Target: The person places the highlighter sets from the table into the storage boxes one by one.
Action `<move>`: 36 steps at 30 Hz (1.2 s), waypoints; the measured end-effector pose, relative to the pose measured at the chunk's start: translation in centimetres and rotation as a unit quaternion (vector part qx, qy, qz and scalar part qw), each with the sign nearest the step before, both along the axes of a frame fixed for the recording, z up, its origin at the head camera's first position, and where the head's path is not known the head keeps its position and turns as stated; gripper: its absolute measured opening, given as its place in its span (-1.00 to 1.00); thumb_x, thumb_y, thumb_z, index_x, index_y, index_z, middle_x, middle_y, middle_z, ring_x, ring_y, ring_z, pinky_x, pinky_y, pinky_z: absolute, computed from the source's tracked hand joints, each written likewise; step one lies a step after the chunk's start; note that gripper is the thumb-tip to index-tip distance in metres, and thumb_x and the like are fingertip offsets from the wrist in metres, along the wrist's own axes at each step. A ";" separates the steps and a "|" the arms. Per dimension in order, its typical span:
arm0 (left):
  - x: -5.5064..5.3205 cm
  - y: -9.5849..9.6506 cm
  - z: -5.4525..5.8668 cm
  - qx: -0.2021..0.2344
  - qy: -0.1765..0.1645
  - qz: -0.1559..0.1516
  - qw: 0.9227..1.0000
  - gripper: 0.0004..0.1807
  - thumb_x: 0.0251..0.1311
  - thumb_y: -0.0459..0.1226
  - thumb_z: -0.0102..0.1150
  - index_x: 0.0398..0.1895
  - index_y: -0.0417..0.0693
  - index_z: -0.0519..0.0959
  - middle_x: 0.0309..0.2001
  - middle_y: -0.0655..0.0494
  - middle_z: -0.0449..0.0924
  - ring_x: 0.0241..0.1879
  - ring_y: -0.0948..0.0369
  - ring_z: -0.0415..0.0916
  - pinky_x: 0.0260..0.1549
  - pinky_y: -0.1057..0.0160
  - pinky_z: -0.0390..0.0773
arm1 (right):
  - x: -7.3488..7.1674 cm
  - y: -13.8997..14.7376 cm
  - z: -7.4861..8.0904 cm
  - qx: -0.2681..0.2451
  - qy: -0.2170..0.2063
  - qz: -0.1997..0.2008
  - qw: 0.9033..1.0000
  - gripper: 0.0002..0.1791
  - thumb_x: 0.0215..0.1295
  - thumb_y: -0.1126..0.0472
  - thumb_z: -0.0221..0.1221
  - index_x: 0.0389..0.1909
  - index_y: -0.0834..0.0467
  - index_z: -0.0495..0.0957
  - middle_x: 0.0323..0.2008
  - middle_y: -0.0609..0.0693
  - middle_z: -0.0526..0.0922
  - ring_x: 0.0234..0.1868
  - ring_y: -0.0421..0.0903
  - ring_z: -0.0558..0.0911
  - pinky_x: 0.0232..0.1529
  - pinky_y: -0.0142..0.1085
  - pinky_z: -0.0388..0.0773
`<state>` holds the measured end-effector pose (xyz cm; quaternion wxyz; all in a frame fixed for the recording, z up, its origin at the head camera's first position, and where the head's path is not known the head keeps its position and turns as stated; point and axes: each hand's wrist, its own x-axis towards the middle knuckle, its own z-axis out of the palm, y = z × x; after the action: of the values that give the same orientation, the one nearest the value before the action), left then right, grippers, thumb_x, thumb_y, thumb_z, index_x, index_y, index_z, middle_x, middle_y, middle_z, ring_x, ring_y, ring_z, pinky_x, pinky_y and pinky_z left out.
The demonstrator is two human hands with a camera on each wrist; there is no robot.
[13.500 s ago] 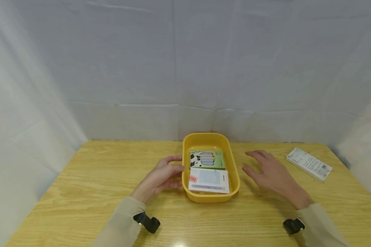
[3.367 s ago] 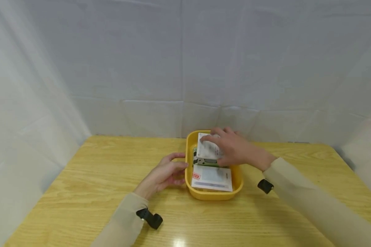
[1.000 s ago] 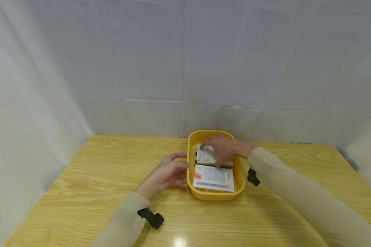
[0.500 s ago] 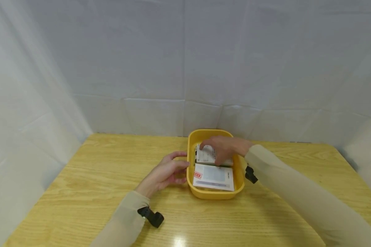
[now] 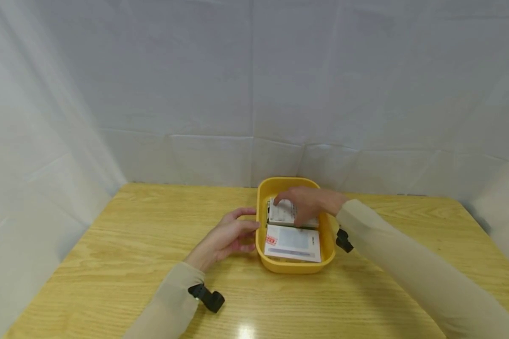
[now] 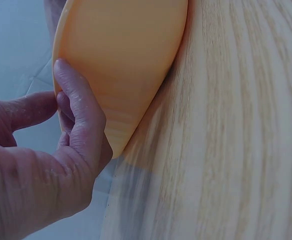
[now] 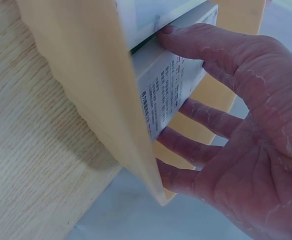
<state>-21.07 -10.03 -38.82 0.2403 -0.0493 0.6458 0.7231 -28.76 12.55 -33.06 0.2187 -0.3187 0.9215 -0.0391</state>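
A yellow tray (image 5: 296, 269) stands mid-table. My right hand (image 5: 307, 205) reaches into its far half and holds a white printed pack (image 5: 281, 212). In the right wrist view the thumb lies on one face of the white pack (image 7: 168, 95) and the fingers (image 7: 206, 117) on the other, just inside the tray wall (image 7: 86, 100). A green box lies under the pack, mostly hidden. A white packet with a red label (image 5: 294, 242) fills the near half. My left hand (image 5: 233, 233) rests against the tray's left outer wall (image 6: 131, 65), fingers (image 6: 78, 107) touching it.
The wooden table (image 5: 131, 226) stretches bare to both sides of the tray. White cloth walls close it in at the back and along both sides. A black strap (image 5: 206, 297) sits on the left sleeve, and another (image 5: 343, 240) on the right.
The white pack, once on the table's far right, is now in the tray in my right hand. Over the last second the hand has barely shifted. The left hand has stayed by the tray.
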 end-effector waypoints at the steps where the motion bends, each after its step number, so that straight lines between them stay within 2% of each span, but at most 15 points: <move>1: 0.0 0.0 0.0 0.000 -0.001 0.000 1.000 -0.45 0.41 -0.29 0.15 0.42 -0.03 0.30 0.23 -0.19 0.50 -0.11 0.11 0.54 -0.34 0.29 0.67 | 0.0 0.0 0.0 0.001 0.000 -0.001 1.000 -0.21 0.15 0.19 0.45 0.42 -0.09 0.40 0.45 0.08 0.42 0.38 0.06 0.45 0.50 0.06 0.31; 10: 0.0 -0.1 0.1 -0.001 0.000 0.002 1.000 -0.45 0.40 -0.30 0.14 0.42 -0.03 0.30 0.23 -0.19 0.51 -0.11 0.12 0.54 -0.35 0.29 0.67 | -0.1 0.0 0.0 -0.004 0.000 -0.002 1.000 -0.22 0.16 0.17 0.44 0.43 -0.10 0.40 0.44 0.08 0.43 0.36 0.05 0.46 0.50 0.07 0.31; 15: 0.0 0.0 -0.2 0.005 0.002 0.007 1.000 -0.45 0.38 -0.32 0.15 0.41 -0.06 0.31 0.15 -0.16 0.55 -0.14 0.14 0.55 -0.36 0.27 0.65 | 0.2 0.3 -0.2 -0.023 0.010 0.019 0.999 -0.23 0.17 0.18 0.43 0.43 0.02 0.40 0.45 0.11 0.43 0.45 0.11 0.42 0.51 0.08 0.29; 18: 0.0 0.1 -0.4 0.007 0.004 0.009 1.000 -0.46 0.38 -0.33 0.14 0.40 -0.08 0.31 0.13 -0.15 0.56 -0.15 0.14 0.55 -0.37 0.26 0.64 | 0.6 0.7 -0.3 -0.037 0.023 0.032 0.999 -0.24 0.22 0.16 0.40 0.44 0.10 0.38 0.45 0.15 0.42 0.47 0.15 0.39 0.51 0.10 0.29; 25: 0.0 0.2 -0.7 -0.007 0.022 0.021 1.000 -0.47 0.38 -0.34 0.14 0.39 -0.10 0.33 0.13 -0.18 0.57 -0.13 0.13 0.57 -0.39 0.28 0.64 | 2.1 1.6 0.2 -0.054 0.040 0.009 0.998 -0.31 0.37 0.03 0.28 0.49 0.04 0.34 0.50 0.12 0.35 0.51 0.13 0.34 0.51 0.11 0.28; 27: 0.1 0.2 -0.8 -0.019 0.036 0.027 0.999 -0.46 0.36 -0.35 0.15 0.39 -0.13 0.34 0.11 -0.20 0.58 -0.12 0.11 0.60 -0.37 0.25 0.67 | 2.8 1.9 0.2 -0.060 0.058 0.012 0.996 -0.31 0.39 0.01 0.25 0.49 0.03 0.33 0.50 0.11 0.35 0.50 0.13 0.36 0.49 0.11 0.31; 29: 0.3 0.2 -1.0 -0.052 0.063 0.032 0.996 -0.47 0.35 -0.34 0.16 0.38 -0.14 0.37 0.07 -0.20 0.58 -0.14 0.11 0.63 -0.36 0.21 0.71 | 3.5 2.2 0.1 -0.070 0.082 0.016 0.994 -0.31 0.41 -0.01 0.24 0.50 0.03 0.32 0.51 0.13 0.33 0.48 0.15 0.37 0.47 0.12 0.35; 31: 0.7 0.1 -1.3 -0.102 0.104 0.029 0.989 -0.48 0.36 -0.31 0.19 0.37 -0.12 0.40 0.03 -0.18 0.58 -0.18 0.10 0.65 -0.34 0.17 0.74 | 4.3 2.6 -0.2 -0.081 0.111 0.014 0.990 -0.30 0.41 -0.03 0.23 0.51 0.02 0.32 0.52 0.14 0.32 0.48 0.17 0.38 0.44 0.14 0.38; 33: 1.2 0.0 -1.4 -0.165 0.153 0.024 0.974 -0.50 0.36 -0.25 0.23 0.34 -0.05 0.45 0.02 -0.13 0.58 -0.21 0.10 0.67 -0.33 0.14 0.75 | 5.1 3.2 -0.6 -0.097 0.141 0.010 0.985 -0.30 0.41 -0.04 0.22 0.51 0.05 0.31 0.52 0.18 0.31 0.46 0.22 0.39 0.41 0.17 0.40; 36: 2.1 -0.6 -1.4 -0.263 0.238 0.007 0.935 -0.51 0.36 -0.15 0.27 0.32 0.05 0.49 0.08 -0.05 0.60 -0.16 0.10 0.65 -0.25 0.14 0.73 | 6.1 4.3 -1.0 -0.108 0.183 -0.006 0.977 -0.28 0.40 -0.08 0.22 0.51 0.06 0.32 0.53 0.23 0.28 0.46 0.28 0.39 0.39 0.24 0.38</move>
<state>-18.97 -10.62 -40.18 0.0528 0.0581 0.8508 0.5196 -22.65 16.84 -34.03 0.0103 -0.3367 0.9381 -0.0809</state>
